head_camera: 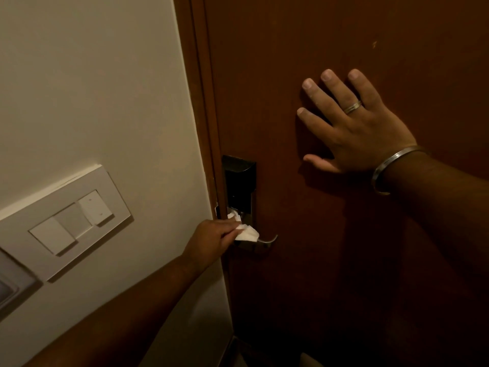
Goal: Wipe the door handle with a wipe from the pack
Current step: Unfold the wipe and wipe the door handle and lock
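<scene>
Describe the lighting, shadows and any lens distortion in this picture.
Head view: dim, warm light; the right hand flat on the door casts a soft shadow to its left; the wipe in the left hand is the brightest spot, on the handle; wide-angle lens bows the door frame.

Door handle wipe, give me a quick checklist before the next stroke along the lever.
1. Wipe in hand: ok. The left hand pinches the white wipe.
2. Wipe on the handle: ok. It lies on the door handle near the pivot.
3. Lever tip cleaned: cannot tell. The curved end shows bare metal beyond the wipe.
4. Door steadied: ok. The right hand is flat on the door, fingers spread.
5. Lock plate wiped: cannot tell. It is dark and unlit.
6. Pack within reach: cannot tell. No pack shows in this view.
</scene>
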{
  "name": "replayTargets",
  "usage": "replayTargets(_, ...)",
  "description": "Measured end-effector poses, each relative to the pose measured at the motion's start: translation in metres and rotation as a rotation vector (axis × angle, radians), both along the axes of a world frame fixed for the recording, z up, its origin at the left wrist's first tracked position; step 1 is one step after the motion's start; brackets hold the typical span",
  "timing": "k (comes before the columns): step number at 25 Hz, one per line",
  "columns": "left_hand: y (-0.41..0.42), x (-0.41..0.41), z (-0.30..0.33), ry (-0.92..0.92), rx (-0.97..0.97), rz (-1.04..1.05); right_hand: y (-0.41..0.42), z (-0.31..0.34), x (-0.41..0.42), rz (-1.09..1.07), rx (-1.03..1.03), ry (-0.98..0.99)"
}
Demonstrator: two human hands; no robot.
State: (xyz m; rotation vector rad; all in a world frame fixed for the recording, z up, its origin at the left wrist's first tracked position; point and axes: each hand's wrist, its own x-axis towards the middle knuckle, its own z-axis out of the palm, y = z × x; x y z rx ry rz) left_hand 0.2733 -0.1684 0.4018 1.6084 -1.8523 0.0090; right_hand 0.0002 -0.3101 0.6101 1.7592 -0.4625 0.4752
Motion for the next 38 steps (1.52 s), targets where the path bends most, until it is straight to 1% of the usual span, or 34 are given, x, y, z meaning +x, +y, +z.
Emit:
replayTargets(2,-0.001,0.014,-0.001,-0.096,0.048,-0.062,0.000,0.000,0.001,-0.006,0.004,0.001)
replayTargets(5,-0.012,0.023,0.004,-0.166,0.133,-0.050,0.000,0.001,0.000,-0.014,-0.006,0.003)
replayTargets(6,-0.013,0.022,0.007,-0.222,0.138,-0.043,0.000,0.001,0.000,-0.017,-0.011,0.005)
replayTargets(7,-0.013,0.020,0.008,-0.309,0.117,-0.055,0.001,0.001,0.000,-0.018,-0.013,0.005)
replayTargets(9,-0.006,0.015,0.005,-0.475,0.043,-0.159,0.001,0.000,0.000,-0.017,-0.009,0.003)
replayTargets(11,0.000,0.011,0.000,-0.564,-0.006,-0.264,0.001,0.000,0.000,-0.014,-0.008,-0.002)
replayTargets(13,0.002,0.011,-0.001,-0.498,-0.015,-0.238,0.001,0.001,0.000,-0.013,-0.004,-0.002)
replayTargets(15,-0.002,0.017,0.003,-0.395,0.000,-0.124,0.001,0.001,0.000,-0.018,-0.003,0.000)
replayTargets(16,-0.005,0.020,0.006,-0.392,0.019,-0.085,0.001,0.001,0.000,-0.020,-0.003,0.001)
replayTargets(17,-0.007,0.021,0.008,-0.415,0.039,-0.089,0.002,0.001,0.000,-0.021,0.000,0.001)
replayTargets(18,-0.007,0.020,0.008,-0.459,0.029,-0.138,0.002,0.001,0.000,-0.021,0.002,0.002)
replayTargets(20,-0.007,0.015,0.005,-0.598,-0.017,-0.289,0.002,0.001,0.001,-0.014,0.004,-0.002)
replayTargets(21,-0.006,0.012,0.002,-0.630,-0.006,-0.337,0.001,0.001,0.001,-0.011,0.003,-0.004)
replayTargets(23,-0.004,0.006,-0.002,-0.572,0.040,-0.334,0.001,0.001,-0.001,-0.009,-0.001,-0.010)
replayTargets(24,-0.006,0.006,-0.002,-0.515,0.036,-0.292,0.001,0.000,-0.001,-0.009,-0.003,-0.011)
replayTargets(27,-0.016,0.021,0.002,-0.388,0.117,-0.150,0.001,0.000,0.000,-0.010,0.000,-0.004)
replayTargets(28,-0.016,0.022,0.002,-0.407,0.120,-0.137,0.001,0.000,0.001,-0.013,0.004,-0.003)
replayTargets(29,-0.015,0.020,0.002,-0.472,0.094,-0.143,0.002,0.000,0.001,-0.017,0.008,-0.004)
replayTargets(31,-0.007,0.012,-0.003,-0.599,0.047,-0.253,0.002,0.000,-0.001,-0.024,0.006,-0.001)
replayTargets(32,-0.001,0.007,-0.006,-0.625,0.046,-0.303,0.001,0.001,-0.001,-0.028,0.005,-0.001)
replayTargets(33,0.002,0.004,-0.007,-0.634,0.038,-0.305,0.001,0.001,-0.001,-0.030,0.008,-0.001)
replayTargets(34,0.001,0.006,-0.005,-0.618,0.007,-0.259,0.001,0.001,-0.001,-0.030,0.012,-0.002)
replayTargets(36,-0.005,0.012,0.003,-0.551,-0.034,-0.058,0.002,0.000,0.000,-0.030,0.014,-0.002)
replayTargets(37,-0.009,0.016,0.008,-0.535,-0.013,0.027,0.001,0.000,0.000,-0.033,0.011,-0.002)
replayTargets(38,-0.011,0.018,0.011,-0.550,0.052,0.083,0.001,0.000,-0.001,-0.034,0.011,0.000)
